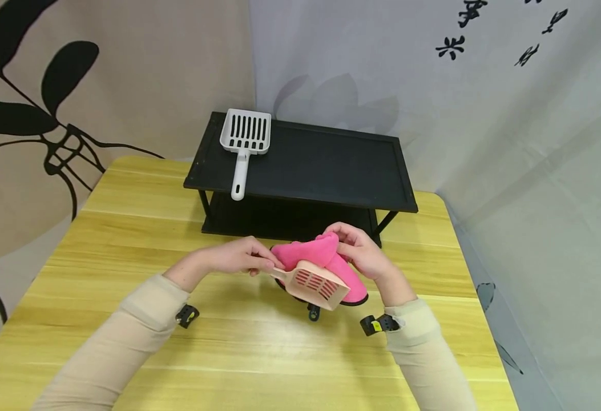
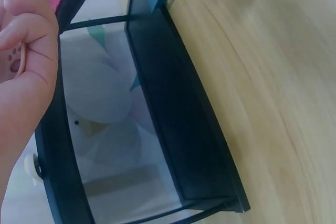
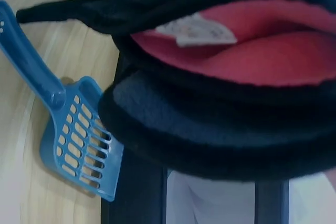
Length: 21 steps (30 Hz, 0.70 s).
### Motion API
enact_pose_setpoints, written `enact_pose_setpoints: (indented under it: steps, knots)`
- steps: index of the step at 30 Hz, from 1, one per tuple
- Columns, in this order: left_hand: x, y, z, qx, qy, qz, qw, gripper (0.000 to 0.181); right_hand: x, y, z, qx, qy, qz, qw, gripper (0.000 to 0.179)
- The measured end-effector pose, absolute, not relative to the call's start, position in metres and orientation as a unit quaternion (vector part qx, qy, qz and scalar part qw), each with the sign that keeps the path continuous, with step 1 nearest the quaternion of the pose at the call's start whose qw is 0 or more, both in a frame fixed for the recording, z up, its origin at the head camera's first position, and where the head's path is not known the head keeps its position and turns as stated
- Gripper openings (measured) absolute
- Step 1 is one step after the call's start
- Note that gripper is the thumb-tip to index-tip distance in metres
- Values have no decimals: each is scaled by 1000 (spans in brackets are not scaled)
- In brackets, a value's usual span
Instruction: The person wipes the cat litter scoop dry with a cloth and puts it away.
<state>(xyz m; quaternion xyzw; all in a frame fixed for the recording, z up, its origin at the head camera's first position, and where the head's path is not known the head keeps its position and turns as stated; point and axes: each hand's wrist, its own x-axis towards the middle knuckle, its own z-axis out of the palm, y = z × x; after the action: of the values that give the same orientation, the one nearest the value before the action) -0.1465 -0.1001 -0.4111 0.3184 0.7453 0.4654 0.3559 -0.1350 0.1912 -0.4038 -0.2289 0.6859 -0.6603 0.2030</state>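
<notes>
My left hand (image 1: 241, 255) pinches the handle of a beige slotted litter scoop (image 1: 317, 295), whose head tilts down to the right. My right hand (image 1: 359, 251) grips the upper right of a bright pink cloth item (image 1: 349, 277) with black trim, just behind the scoop. In the right wrist view, the cloth (image 3: 294, 59) shows a black-edged opening, pink inside with a white label. A blue slotted litter scoop (image 3: 59, 109) lies on the table below it. From the head, only its handle end (image 1: 313, 311) shows; the cloth and beige scoop hide the rest.
A black two-tier shelf (image 1: 326, 165) stands at the back of the wooden table (image 1: 218, 354), just beyond both hands. On its top left lies a white slotted litter scoop (image 1: 241, 171). A printed cloth backdrop (image 1: 331, 57) hangs behind the table.
</notes>
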Motion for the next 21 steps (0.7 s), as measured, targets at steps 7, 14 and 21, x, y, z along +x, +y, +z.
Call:
enact_pose_setpoints:
  steps: [7,14,21]
  knots:
    - [-148,-104,-412,293,757,473,343,24,-138,205,-406,-240,649,-696,195,21]
    - [-150,-110,-414,263,762,486,338,26,-138,215,-404,-220,652,-703,179,24]
    - [-151,-114,-416,238,767,496,330,27,-133,234,-401,-207,646,-717,159,31]
